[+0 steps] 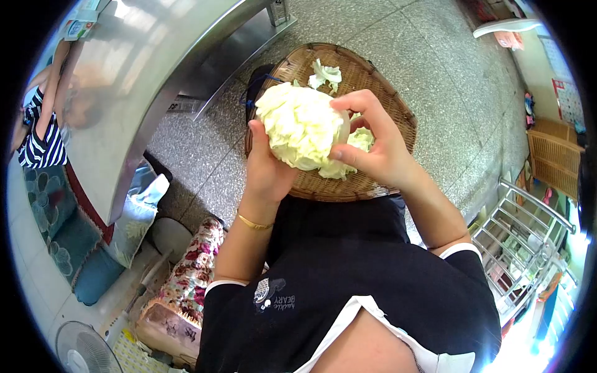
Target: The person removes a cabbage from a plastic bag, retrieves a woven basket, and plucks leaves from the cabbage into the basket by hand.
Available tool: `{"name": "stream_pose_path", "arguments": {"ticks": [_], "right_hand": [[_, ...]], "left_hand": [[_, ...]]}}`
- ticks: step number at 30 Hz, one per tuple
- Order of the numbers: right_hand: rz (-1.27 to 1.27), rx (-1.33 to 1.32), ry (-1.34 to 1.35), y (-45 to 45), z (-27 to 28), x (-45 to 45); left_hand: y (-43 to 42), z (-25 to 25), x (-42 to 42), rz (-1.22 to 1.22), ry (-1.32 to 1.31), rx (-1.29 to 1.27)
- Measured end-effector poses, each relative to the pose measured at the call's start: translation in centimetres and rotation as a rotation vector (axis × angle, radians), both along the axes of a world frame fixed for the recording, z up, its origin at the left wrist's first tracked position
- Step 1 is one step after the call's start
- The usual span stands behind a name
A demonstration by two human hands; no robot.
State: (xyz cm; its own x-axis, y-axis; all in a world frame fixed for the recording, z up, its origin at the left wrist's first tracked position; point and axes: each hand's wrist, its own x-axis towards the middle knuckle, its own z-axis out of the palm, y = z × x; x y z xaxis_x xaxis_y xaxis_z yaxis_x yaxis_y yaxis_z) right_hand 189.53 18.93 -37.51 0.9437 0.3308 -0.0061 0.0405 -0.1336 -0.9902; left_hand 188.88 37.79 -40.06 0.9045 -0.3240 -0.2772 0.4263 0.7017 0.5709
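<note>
A pale yellow-green head of cabbage (pixel 300 124) with crinkled leaves is held up over a round woven bamboo tray (pixel 385 93). My left hand (pixel 268 163) cups it from the left and below, the thumb along its side. At its right edge, my right hand (pixel 376 140) grips the cabbage between thumb and curled fingers; whether it pinches just one outer leaf, I cannot tell. One torn leaf piece (pixel 325 75) lies on the tray behind the cabbage. More leaf pieces (pixel 360 139) show on the tray behind my right hand.
A shiny metal-edged table (pixel 155 68) stands at the left, and a person in a striped top (pixel 43 137) is beside it. Speckled stone floor (pixel 429 56) surrounds the tray. A metal rack (pixel 516 230) is at the right, an electric fan (pixel 84 351) at the lower left.
</note>
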Motion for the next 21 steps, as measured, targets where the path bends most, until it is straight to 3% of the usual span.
{"name": "stream_pose_path", "arguments": {"ticks": [2,5,7,9,13,19,21], "right_hand": [[0.015,-0.217,-0.307,-0.2,0.0,-0.2],[-0.086,-0.238,-0.439,0.7,1.2,-0.5],[-0.050,-0.341,-0.454,0.6,1.9,-0.7],[-0.059,-0.483,-0.457,0.7,1.7,-0.8],[-0.069,-0.407,-0.383,0.1,1.2,-0.8],[-0.096,-0.531,-0.493,-0.2,0.3,-1.3],[-0.090,-0.522,-0.287,-0.9,-0.4,-1.6]], "left_hand": [[-0.1,-0.2,-0.1,-0.005,0.007,-0.028],[-0.5,-0.1,-0.4,0.009,0.062,-0.095],[-0.9,0.7,-0.7,0.014,0.004,0.228],[-0.6,0.7,-1.4,0.002,-0.077,0.275],[-0.2,1.4,-1.6,-0.099,-0.228,0.459],[0.2,1.2,-1.6,-0.142,-0.283,0.662],[0.2,1.1,-1.7,-0.155,-0.326,0.735]]}}
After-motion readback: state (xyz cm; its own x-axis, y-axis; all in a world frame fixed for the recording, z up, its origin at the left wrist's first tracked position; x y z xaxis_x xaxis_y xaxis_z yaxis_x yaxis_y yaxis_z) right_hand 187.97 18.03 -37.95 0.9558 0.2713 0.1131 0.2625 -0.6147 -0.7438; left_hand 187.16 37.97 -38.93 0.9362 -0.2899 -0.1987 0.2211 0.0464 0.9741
